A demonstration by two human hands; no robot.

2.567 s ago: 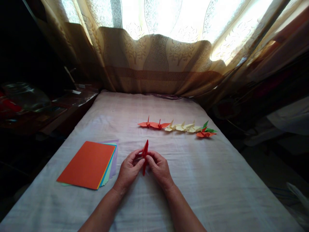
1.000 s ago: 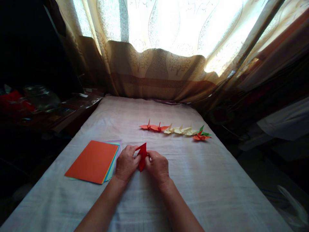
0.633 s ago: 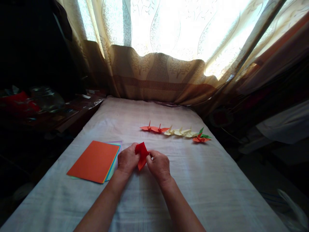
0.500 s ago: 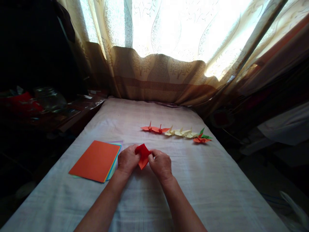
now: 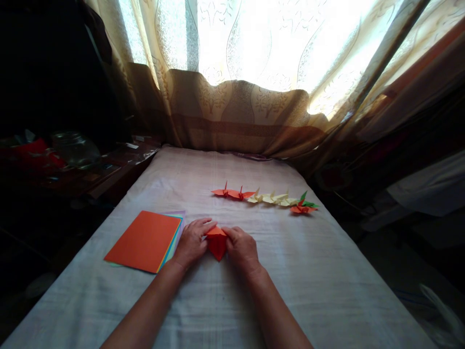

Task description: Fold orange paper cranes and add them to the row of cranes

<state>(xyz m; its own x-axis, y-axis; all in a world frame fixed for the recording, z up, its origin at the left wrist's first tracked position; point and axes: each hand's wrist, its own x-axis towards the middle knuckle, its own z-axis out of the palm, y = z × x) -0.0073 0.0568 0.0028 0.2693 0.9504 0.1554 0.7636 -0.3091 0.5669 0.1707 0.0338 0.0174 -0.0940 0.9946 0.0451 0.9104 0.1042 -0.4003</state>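
A partly folded sheet of red-orange origami paper [image 5: 217,243] lies between my hands at the middle of the bed. Its upper part is a lighter orange flap; the lower part is deeper red and comes to a point towards me. My left hand [image 5: 192,242] grips the paper's left edge, fingers bent over its upper corner. On the opposite edge, my right hand [image 5: 242,247] pinches it with thumb and fingers. Just left of my left hand rests a stack of coloured paper [image 5: 143,241], with an orange sheet on top.
Beyond my hands runs a row of folded paper cranes: red ones [image 5: 232,194], cream ones [image 5: 272,198], a green one [image 5: 308,203] and an orange one [image 5: 303,209]. A pale sheet [image 5: 308,276] covers the bed. A glass jar [image 5: 74,148] stands on a side table; curtains [image 5: 240,102] hang behind.
The paper was held up as an opened diamond; now it is lower and nearer me, with its top folded into a flap. My left fingers have stretched out more over it.
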